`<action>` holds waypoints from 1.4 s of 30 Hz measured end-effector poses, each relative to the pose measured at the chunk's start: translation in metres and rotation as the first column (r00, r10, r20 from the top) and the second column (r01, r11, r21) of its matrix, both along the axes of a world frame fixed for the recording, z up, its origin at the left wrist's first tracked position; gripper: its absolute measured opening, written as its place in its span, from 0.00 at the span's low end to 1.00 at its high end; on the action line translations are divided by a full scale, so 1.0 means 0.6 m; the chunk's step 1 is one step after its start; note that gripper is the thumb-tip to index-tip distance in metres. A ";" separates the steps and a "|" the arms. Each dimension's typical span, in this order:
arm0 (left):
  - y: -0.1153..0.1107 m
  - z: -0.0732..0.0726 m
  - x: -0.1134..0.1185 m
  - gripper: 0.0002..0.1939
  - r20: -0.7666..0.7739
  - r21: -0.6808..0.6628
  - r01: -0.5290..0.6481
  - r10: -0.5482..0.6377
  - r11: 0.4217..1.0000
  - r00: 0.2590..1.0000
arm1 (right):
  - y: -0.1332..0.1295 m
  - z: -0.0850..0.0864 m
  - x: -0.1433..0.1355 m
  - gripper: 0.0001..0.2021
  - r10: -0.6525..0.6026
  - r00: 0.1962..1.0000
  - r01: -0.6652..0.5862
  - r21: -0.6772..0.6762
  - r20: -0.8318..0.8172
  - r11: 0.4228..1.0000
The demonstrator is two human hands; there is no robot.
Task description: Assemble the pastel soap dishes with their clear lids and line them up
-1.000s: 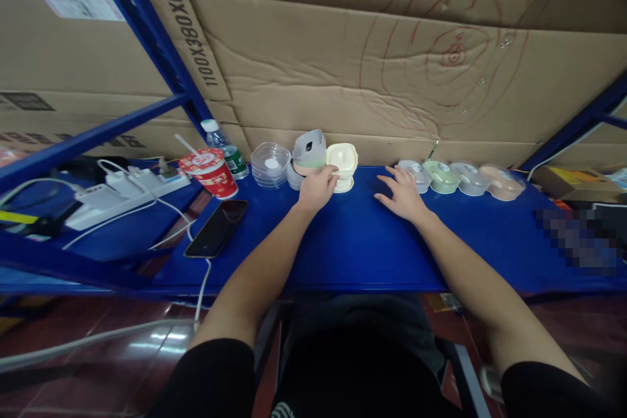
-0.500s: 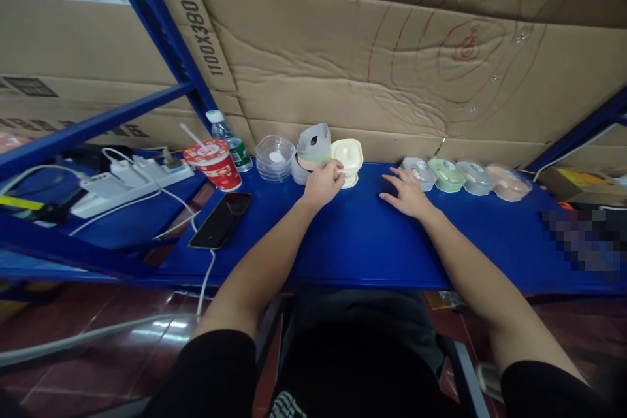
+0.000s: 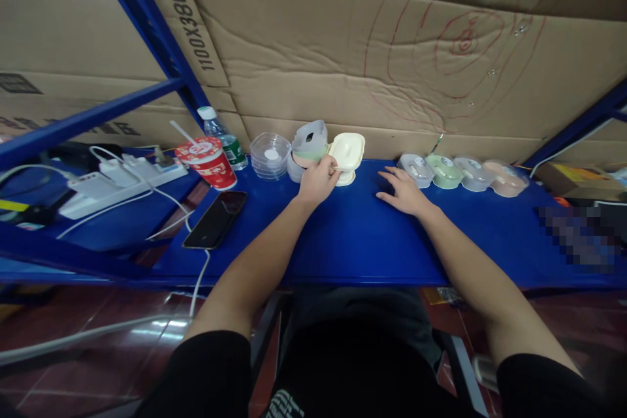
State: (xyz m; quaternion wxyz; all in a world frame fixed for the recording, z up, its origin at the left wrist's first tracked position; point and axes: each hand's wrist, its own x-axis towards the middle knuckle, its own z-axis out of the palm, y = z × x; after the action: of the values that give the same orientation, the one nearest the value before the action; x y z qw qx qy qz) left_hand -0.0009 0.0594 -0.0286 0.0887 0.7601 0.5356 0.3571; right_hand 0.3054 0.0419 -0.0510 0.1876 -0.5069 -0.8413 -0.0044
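Observation:
My left hand (image 3: 319,177) pinches the near left edge of a cream lid (image 3: 348,150), which is tilted above another cream piece (image 3: 347,177) on the blue table. Just left of the lid stand stacked grey and green bowls (image 3: 310,142), partly behind my fingers. Farther left is a stack of clear containers (image 3: 270,155). My right hand (image 3: 402,189) hovers low over or rests on the table, its fingers apart and holding nothing. Close to its fingertips, a row of lidded containers begins with a grey one (image 3: 415,170), then a green one (image 3: 444,172).
A red cup with a straw (image 3: 210,163), a water bottle (image 3: 230,144) and a phone (image 3: 215,220) are on the left of the blue table (image 3: 353,241). A power strip (image 3: 122,186) with white cables lies farther left. Cardboard (image 3: 304,59) stands behind.
The cream lid has been raised and tilted a little in my left hand, showing more of the piece beneath. My right hand keeps about the same pose. The view has shifted slightly.

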 end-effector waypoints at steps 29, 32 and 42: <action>-0.032 0.038 -0.034 0.15 0.114 0.288 -0.152 0.124 0.945 0.986 | -0.012 0.002 -0.008 0.27 0.086 0.943 -0.164 -0.224 -0.322 0.961; -0.015 0.036 -0.053 0.19 0.162 0.266 -0.258 0.221 0.929 0.962 | -0.004 -0.009 -0.006 0.26 0.112 0.965 -0.145 -0.125 -0.237 0.982; 0.014 0.015 -0.072 0.12 0.208 0.186 -0.210 0.170 0.960 0.963 | -0.002 -0.005 -0.003 0.21 0.030 0.979 -0.078 -0.238 -0.200 0.968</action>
State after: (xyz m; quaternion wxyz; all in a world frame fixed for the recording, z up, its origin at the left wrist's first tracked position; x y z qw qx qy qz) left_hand -0.0440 0.0677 -0.0198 0.0253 0.6723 0.5557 0.4885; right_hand 0.3037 0.0405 -0.0539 0.2052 -0.5008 -0.8266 0.1541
